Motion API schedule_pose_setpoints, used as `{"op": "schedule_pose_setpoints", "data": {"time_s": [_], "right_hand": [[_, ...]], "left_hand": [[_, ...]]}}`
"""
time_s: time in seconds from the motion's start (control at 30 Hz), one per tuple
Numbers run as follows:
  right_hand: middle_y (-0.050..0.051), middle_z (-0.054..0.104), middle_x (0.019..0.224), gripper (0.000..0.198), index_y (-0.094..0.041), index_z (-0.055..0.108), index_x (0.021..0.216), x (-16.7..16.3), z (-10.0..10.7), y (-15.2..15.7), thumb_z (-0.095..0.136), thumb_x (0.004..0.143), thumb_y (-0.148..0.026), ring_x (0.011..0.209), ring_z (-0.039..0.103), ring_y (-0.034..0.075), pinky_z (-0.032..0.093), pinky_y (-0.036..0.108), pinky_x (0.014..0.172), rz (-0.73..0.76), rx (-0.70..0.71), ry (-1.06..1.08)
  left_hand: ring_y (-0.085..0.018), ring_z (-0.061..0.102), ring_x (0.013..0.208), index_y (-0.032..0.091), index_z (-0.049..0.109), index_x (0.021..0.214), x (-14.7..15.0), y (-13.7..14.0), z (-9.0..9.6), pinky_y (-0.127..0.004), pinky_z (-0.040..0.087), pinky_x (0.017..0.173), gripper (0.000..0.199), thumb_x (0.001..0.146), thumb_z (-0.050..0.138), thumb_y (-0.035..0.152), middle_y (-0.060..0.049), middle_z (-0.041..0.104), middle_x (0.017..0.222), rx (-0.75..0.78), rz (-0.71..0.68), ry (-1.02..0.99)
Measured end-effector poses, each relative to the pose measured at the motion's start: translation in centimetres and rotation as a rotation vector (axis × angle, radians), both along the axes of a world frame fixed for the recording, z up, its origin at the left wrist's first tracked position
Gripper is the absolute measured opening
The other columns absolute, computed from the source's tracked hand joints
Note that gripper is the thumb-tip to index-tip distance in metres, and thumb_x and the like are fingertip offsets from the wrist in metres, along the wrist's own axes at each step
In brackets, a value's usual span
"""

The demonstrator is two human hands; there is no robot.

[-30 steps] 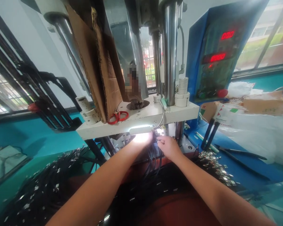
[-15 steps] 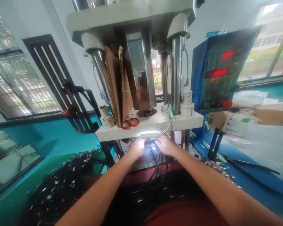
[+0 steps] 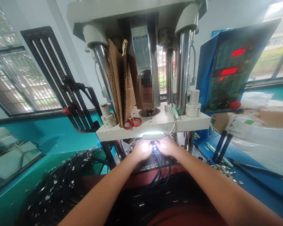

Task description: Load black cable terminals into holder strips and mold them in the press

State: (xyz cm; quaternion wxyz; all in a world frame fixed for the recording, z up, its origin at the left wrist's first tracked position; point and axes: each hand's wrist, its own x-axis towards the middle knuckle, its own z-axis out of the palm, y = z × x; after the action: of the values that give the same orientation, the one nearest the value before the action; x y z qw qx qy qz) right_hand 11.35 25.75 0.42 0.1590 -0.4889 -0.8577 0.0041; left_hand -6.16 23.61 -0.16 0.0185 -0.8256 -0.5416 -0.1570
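Under the lamp (image 3: 152,137) on the press's front edge, both of my hands work close together at the lower die area. My left hand (image 3: 142,150) has its fingers curled in at the ends of several black cables (image 3: 158,164). Close beside it, my right hand (image 3: 165,147) is also curled, with its fingertips by the same cable ends. Glare and the fingers hide what exactly each hand pinches. The cables hang from the die toward me and run down to a dark heap over my lap.
A white press (image 3: 153,124) with steel columns stands ahead, carrying red-handled scissors (image 3: 132,122) and folded cardboard (image 3: 122,84). At left lies a big bundle of black cables (image 3: 58,185). On the right are a blue control box (image 3: 233,69), small metal parts (image 3: 226,172) and long-handled pliers (image 3: 257,168).
My hands have come closer together over the cable ends, the left one moving right. The whole view has shifted slightly, with the press appearing a little nearer.
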Motion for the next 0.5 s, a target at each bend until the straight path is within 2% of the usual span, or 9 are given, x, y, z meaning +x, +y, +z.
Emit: {"op": "schedule_pose_setpoints", "data": {"time_s": [0.27, 0.5], "right_hand": [[0.008, 0.060, 0.119, 0.028, -0.016, 0.060, 0.111, -0.01, -0.25, 0.28, 0.054, 0.092, -0.034, 0.108, 0.057, 0.024, 0.044, 0.048, 0.094, -0.002, -0.016, -0.007], [0.009, 0.057, 0.125, 0.031, -0.017, 0.058, 0.119, 0.03, 0.49, 0.46, 0.053, 0.093, -0.035, 0.111, 0.056, 0.025, 0.043, 0.049, 0.095, 0.015, -0.043, 0.026]], "left_hand": [[-0.024, 0.056, 0.109, 0.017, 0.055, 0.120, 0.37, 0.53, -0.37, -0.048, 0.046, 0.093, 0.034, 0.091, 0.053, 0.034, -0.010, 0.056, 0.124, -0.040, 0.066, 0.046], [-0.022, 0.058, 0.105, 0.016, 0.056, 0.116, 0.47, 0.83, -0.01, -0.045, 0.049, 0.089, 0.032, 0.090, 0.054, 0.034, -0.009, 0.057, 0.120, -0.060, 0.058, 0.054]]}}
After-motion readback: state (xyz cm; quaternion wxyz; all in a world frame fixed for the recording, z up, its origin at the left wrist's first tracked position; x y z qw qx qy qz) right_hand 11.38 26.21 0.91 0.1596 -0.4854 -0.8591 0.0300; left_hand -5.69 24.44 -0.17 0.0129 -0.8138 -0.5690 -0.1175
